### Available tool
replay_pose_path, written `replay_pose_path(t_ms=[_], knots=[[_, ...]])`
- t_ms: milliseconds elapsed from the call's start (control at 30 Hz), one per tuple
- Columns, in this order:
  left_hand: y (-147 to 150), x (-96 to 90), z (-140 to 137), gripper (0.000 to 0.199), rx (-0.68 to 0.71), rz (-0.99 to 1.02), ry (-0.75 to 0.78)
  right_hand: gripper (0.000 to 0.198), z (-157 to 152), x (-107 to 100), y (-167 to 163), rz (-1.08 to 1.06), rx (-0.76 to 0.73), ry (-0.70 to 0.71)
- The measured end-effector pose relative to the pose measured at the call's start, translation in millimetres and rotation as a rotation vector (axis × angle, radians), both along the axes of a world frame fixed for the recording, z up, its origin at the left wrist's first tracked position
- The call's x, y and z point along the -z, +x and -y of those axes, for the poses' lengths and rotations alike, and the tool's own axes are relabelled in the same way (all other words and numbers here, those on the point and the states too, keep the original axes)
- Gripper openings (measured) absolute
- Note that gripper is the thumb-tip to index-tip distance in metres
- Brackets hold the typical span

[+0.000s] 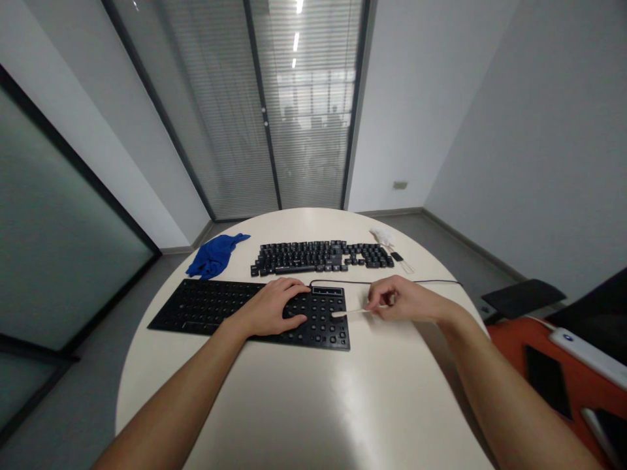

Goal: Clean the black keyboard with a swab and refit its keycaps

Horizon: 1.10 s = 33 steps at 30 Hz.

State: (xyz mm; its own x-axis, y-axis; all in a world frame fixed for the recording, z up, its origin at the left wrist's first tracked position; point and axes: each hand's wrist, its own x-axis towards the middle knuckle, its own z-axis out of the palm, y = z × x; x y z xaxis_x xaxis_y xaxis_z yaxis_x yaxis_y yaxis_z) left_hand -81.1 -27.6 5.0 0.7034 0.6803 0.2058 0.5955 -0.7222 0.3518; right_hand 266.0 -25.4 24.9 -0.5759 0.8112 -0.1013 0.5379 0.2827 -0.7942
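The left hand [269, 307] rests spread on the counter's [274, 405] keyboard [208, 305], while the right hand [398, 299], beside the keyboard's right end, pinches a swab [357, 311] reaching over it, keycaps [304, 250] lying beyond.

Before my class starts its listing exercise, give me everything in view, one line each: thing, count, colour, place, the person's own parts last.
Table: one, cream, centre
Keyboard base: one, black, on table
Keycaps: many, black, beyond base
Cable: one, black, base to table's right edge
Cloth: one, blue, table's far left
Swab: one, whitish, tip at base's right end
Bundle: one, white, table's far right
Small piece: one, black, by bundle
Seat: one, orange-red, lower right
Flat slab: one, black, on seat
Strip-like device: one, white, right edge
Blinds: grey, top centre
Wall plate: one, pale, low on wall
Floor: one, grey, around table
Left hand: one, bare, on base
Right hand: one, bare, holding swab
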Motion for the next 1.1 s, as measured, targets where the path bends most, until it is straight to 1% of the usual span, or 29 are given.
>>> replay_pose_path(t_ms=[267,500,1100], knots=[[1.1,-1.1,0.6,0.052,-0.008,0.003,0.000,0.020,1.3,1.6,-3.0,0.026,-0.056,-0.047],[1.6,-1.9,0.4,0.051,-0.009,0.003,-0.004,0.020,3.9,-1.1,-7.0,0.023,-0.065,-0.031],[2.9,-0.8,-1.2,0.052,-0.002,0.009,0.002,0.019,4.1,2.2,-14.6,-0.003,-0.101,0.003]])
